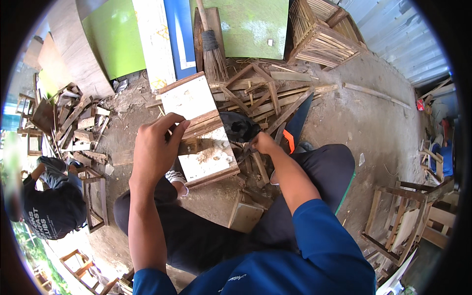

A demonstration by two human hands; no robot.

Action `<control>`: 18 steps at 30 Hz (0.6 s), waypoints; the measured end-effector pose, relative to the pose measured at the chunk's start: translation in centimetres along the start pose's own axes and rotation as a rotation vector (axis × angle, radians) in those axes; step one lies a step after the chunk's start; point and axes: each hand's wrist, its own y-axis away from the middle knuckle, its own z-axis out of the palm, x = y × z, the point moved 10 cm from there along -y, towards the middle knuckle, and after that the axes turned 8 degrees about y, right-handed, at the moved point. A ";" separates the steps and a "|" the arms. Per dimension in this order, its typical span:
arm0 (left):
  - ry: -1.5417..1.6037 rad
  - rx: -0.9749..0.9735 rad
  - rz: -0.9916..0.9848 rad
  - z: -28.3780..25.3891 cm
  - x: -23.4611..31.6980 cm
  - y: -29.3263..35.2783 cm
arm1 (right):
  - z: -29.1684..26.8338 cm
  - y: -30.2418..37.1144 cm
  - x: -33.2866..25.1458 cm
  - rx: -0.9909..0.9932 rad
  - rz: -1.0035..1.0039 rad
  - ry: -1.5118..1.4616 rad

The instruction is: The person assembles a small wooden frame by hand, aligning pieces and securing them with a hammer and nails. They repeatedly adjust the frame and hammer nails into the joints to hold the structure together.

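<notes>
Panel (192,101), just left of bag (236,129): likely stiff, fairly heavy; best held by its wood strips (204,124) | bag: probably light, limp; take by rim | left hand (155,147), left of bag, over panel: half-curled, hold unclear | right hand (265,143), at bag's right edge: fingers curled in, cannot tell what they grip

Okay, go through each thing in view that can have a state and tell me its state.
Left hand: fingers bent, over the white-faced panel.
Right hand: fingers curled, at the black bag; grip unclear.
White-faced panel: dirty, with wooden strips across it.
Black bag: crumpled.
Broom: bristles down, handle up.
Yellow-green board: propped up.
Scrap wood pile: loosely heaped.
</notes>
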 end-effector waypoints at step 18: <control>-0.012 -0.005 -0.100 0.6 0.0 -3.5 | 8.6 -6.6 -1.1 0.046 0.134 0.312</control>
